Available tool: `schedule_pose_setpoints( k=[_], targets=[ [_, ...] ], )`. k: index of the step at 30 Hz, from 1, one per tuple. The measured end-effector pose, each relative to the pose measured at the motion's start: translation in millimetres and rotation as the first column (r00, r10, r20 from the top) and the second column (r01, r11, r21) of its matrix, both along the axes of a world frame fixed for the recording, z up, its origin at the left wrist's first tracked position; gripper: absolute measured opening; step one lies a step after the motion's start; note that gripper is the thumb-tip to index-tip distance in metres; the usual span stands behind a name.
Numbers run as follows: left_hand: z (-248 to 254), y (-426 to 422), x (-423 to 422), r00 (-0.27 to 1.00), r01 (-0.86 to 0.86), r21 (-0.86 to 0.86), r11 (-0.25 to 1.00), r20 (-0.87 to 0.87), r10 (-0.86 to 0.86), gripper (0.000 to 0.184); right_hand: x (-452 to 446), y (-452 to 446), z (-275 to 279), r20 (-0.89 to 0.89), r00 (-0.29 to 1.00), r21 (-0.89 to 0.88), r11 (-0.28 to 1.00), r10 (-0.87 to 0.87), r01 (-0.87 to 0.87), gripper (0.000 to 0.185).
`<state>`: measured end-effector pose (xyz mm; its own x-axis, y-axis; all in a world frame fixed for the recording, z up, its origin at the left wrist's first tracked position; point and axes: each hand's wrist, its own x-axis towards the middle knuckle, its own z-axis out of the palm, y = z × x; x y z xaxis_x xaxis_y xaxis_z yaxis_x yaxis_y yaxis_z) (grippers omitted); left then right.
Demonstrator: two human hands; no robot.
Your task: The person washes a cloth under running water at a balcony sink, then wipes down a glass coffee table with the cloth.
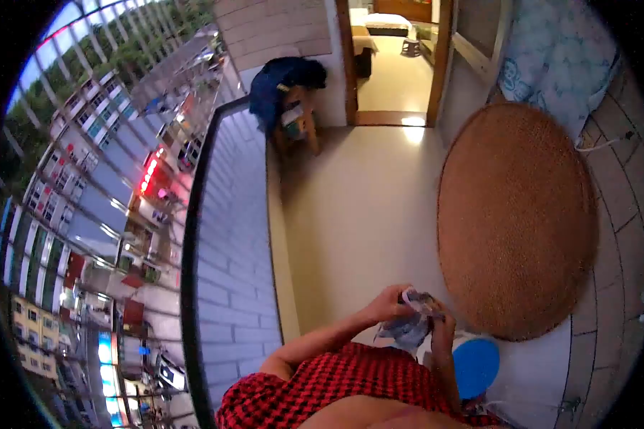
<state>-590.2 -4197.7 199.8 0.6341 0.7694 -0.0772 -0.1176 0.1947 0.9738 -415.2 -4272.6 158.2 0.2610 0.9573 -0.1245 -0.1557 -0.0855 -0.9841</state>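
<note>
Grey, crumpled material [408,330] is gripped between the two hands of a person in a red-and-black checked garment [365,375], on a narrow tiled-wall balcony. The left hand [391,304] has its fingers curled tight at the upper edge of the bundle; the right hand [441,325] holds the opposite side, its fingers narrowed on the material, their tips partly hidden. The bundle hangs in front of the body, above the pale floor [365,214].

Near the right forearm sits a round blue object [476,368], partly covered by the arm. Beyond it, a large brown oval panel [519,222] stands along the right-hand wall, with a light blue patterned cloth [554,57] behind its upper end. Dark blue fabric [283,82] drapes over a wooden stool [311,129] at the far end, beside a wood-framed doorway [351,64] giving onto a lit room with a bed [379,25].

At left, metal bars [86,179] rise outside the low wall [232,236], overlooking buildings and a glowing red sign [150,171].
</note>
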Motion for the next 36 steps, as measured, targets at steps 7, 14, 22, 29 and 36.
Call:
schedule_pose_setpoints(
  k=[7, 14, 22, 29, 36],
  targets=[
    [-16, 212, 46, 0.953, -0.060, 0.189, 0.980, -0.282, 0.113, 0.019, 64, 220, 13, -0.012, 0.999, -0.178, 0.983, 0.032, -0.034, 0.022],
    [-48, 352, -25, 0.708, -0.567, 0.304, 0.765, -0.294, 0.642, 0.016, 43, 469, 34, 0.165, 0.745, -0.224, 0.760, 0.646, -0.610, 0.019],
    [-63, 554, -50, 0.534, -0.557, 0.466, 0.687, -0.433, 0.726, 0.022, 26, 711, -41, -0.205, 0.861, -0.266, 0.820, 0.466, -0.507, 0.017],
    [-6, 802, 34, 0.787, -0.316, 0.538, 0.782, -0.312, 0.532, 0.020, 54, 842, -2, 0.559, 0.772, 0.271, 0.813, 0.303, -0.515, 0.032],
    [-34, 996, 128, 0.898, 0.209, 0.827, 0.521, -0.374, 0.232, 0.025, 110, 1014, -33, -0.905, 0.416, -0.052, 0.947, 0.090, -0.318, 0.030]
  ],
)
